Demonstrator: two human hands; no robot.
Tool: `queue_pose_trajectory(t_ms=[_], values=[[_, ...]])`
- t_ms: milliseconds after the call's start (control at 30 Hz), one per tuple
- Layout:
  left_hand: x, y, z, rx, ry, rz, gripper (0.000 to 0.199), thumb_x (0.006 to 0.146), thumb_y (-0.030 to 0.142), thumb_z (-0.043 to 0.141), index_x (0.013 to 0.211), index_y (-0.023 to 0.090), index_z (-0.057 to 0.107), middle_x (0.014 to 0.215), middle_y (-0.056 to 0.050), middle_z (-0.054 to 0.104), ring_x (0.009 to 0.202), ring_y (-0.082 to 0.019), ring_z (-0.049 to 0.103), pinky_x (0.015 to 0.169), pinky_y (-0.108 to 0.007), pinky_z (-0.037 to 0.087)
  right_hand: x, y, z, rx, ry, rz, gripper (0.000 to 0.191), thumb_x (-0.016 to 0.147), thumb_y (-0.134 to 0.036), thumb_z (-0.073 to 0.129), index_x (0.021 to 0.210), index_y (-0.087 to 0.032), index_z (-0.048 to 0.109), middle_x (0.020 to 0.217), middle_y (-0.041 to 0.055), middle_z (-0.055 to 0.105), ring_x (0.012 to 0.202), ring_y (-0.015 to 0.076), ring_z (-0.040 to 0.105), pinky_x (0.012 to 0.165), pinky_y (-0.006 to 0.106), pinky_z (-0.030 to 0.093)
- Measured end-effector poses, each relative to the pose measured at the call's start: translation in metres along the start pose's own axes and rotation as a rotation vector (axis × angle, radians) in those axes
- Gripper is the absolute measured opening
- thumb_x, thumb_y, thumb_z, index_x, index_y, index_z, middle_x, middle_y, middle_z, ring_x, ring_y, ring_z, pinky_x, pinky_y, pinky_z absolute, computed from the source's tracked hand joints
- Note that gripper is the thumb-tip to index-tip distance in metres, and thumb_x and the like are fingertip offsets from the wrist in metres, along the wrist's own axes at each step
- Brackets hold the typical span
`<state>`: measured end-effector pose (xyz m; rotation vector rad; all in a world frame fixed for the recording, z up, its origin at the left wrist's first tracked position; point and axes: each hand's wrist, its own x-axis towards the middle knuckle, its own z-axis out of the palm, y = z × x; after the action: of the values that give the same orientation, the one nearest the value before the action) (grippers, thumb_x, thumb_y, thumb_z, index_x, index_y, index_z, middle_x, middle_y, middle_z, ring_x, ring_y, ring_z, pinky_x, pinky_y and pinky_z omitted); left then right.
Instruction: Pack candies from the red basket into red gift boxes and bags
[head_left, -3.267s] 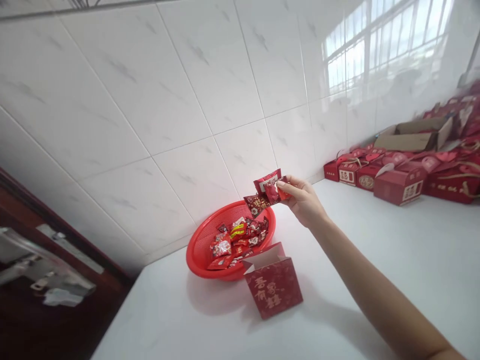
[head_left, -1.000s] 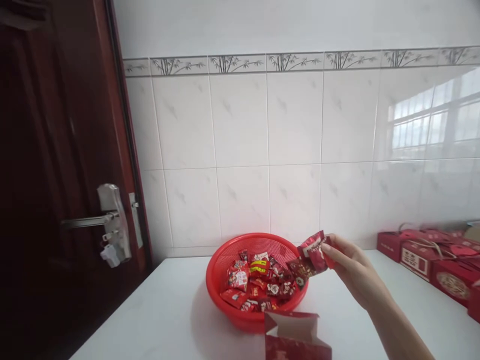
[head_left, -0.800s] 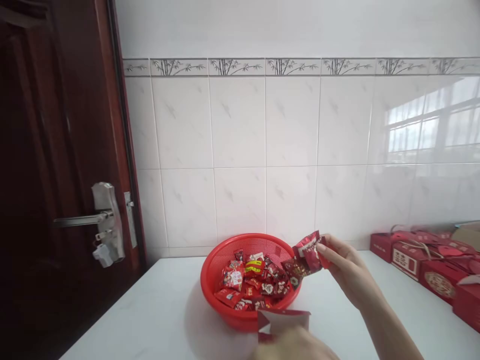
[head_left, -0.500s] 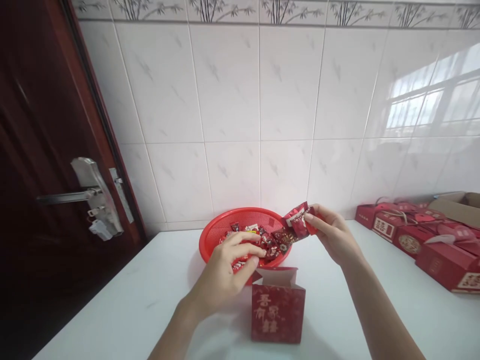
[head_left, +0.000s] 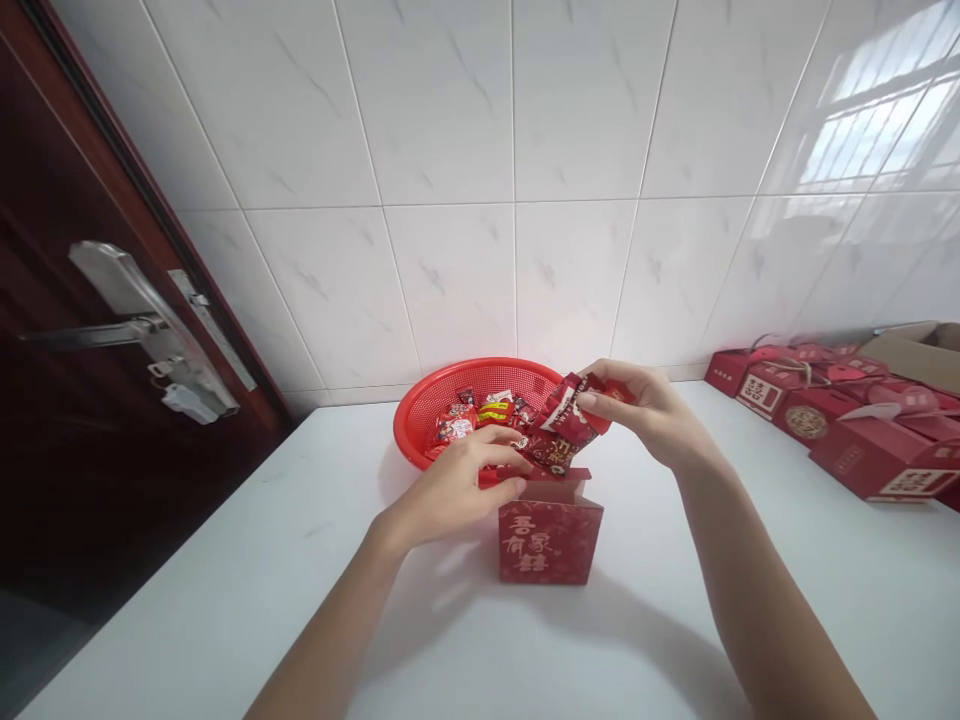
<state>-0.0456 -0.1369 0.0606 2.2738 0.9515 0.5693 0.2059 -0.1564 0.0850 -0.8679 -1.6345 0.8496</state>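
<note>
An upright red paper box (head_left: 550, 543) with gold characters stands open at the top on the white table. Behind it sits a red mesh basket (head_left: 420, 400) with several wrapped candies (head_left: 455, 424). My right hand (head_left: 645, 415) pinches red candy packets (head_left: 568, 415) above the basket's right side, just behind the box opening. My left hand (head_left: 465, 485) is at the box's upper left edge, fingers apart, with nothing seen in it.
Several closed red gift boxes (head_left: 814, 407) lie at the right by the tiled wall, beside a brown cardboard box (head_left: 911, 352). A dark red door (head_left: 67, 420) with a metal handle and keys is at the left.
The view has tilted down. My right hand has brought the packets left, closer to the box opening. My left hand has come to the box's upper left edge.
</note>
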Motion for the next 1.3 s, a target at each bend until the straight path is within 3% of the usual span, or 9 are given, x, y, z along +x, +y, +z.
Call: queue_pose_trajectory(t_ms=[133,233,333,467,633,833,1000,1300], values=[[-0.003,0.000,-0.002,-0.002,-0.034,0.018,0.019,0.090,0.038,0.064,0.087,0.026,0.079,0.145,-0.005,0.055,0.136,-0.034,0.049,0.110,-0.047,0.046,0.000,-0.003,0.002,-0.028,0.000,-0.017,0.027,0.087,-0.043,0.075,0.079,-0.018,0.068,0.069,0.0004,0.060,0.063,0.0135,0.051,0.059,0.027,0.042],[-0.002,-0.001,0.000,-0.005,-0.087,0.018,0.024,0.095,0.040,0.059,0.097,0.028,0.081,0.143,-0.005,0.058,0.134,-0.033,0.051,0.110,-0.047,0.044,0.001,-0.002,0.002,-0.033,-0.016,-0.017,0.027,0.087,-0.043,0.073,0.080,-0.018,0.068,0.071,0.0012,0.061,0.064,0.0141,0.052,0.059,0.027,0.043],[0.001,-0.001,0.005,-0.070,-0.102,0.070,0.028,0.100,0.035,0.051,0.109,0.029,0.078,0.122,-0.003,0.070,0.116,-0.025,0.062,0.100,-0.037,0.049,0.002,0.001,0.001,-0.056,-0.022,-0.022,0.027,0.087,-0.044,0.073,0.084,-0.018,0.070,0.073,0.0023,0.063,0.065,0.0149,0.053,0.060,0.028,0.045],[0.005,-0.001,0.010,-0.137,-0.040,0.074,0.024,0.100,0.029,0.052,0.103,0.024,0.076,0.103,-0.001,0.075,0.096,-0.021,0.066,0.087,-0.030,0.051,0.003,0.003,0.000,-0.062,-0.022,-0.014,0.028,0.087,-0.045,0.074,0.085,-0.017,0.071,0.074,0.0032,0.065,0.065,0.0153,0.055,0.059,0.028,0.045],[0.006,0.001,0.012,-0.163,-0.024,0.036,0.021,0.092,0.025,0.061,0.106,0.023,0.076,0.105,-0.002,0.076,0.099,-0.023,0.068,0.086,-0.031,0.053,0.003,0.001,-0.001,-0.078,-0.026,-0.020,0.025,0.088,-0.042,0.073,0.085,-0.017,0.072,0.073,0.0036,0.065,0.065,0.0157,0.055,0.058,0.028,0.047],[0.003,-0.003,0.008,-0.147,-0.095,-0.062,0.048,0.081,0.036,0.075,0.127,0.026,0.069,0.133,-0.005,0.068,0.120,-0.032,0.063,0.088,-0.035,0.057,0.001,-0.003,-0.003,-0.114,-0.043,-0.037,0.021,0.088,-0.038,0.073,0.085,-0.017,0.072,0.071,0.0027,0.064,0.064,0.0152,0.055,0.058,0.027,0.047],[0.002,-0.004,0.007,-0.180,-0.088,-0.140,0.068,0.072,0.040,0.083,0.136,0.024,0.064,0.140,-0.010,0.063,0.126,-0.035,0.059,0.097,-0.041,0.055,-0.002,-0.005,-0.001,-0.198,-0.177,-0.034,0.018,0.091,-0.035,0.068,0.089,-0.018,0.072,0.075,0.0028,0.066,0.067,0.0168,0.059,0.060,0.028,0.048],[0.001,-0.001,0.007,-0.206,-0.131,-0.082,0.053,0.078,0.037,0.078,0.128,0.022,0.067,0.127,-0.009,0.068,0.119,-0.032,0.062,0.097,-0.042,0.053,-0.004,-0.004,0.013,-0.391,-0.382,-0.085,0.012,0.093,-0.020,0.059,0.096,-0.020,0.070,0.084,0.0015,0.071,0.070,0.0161,0.061,0.061,0.027,0.048]])
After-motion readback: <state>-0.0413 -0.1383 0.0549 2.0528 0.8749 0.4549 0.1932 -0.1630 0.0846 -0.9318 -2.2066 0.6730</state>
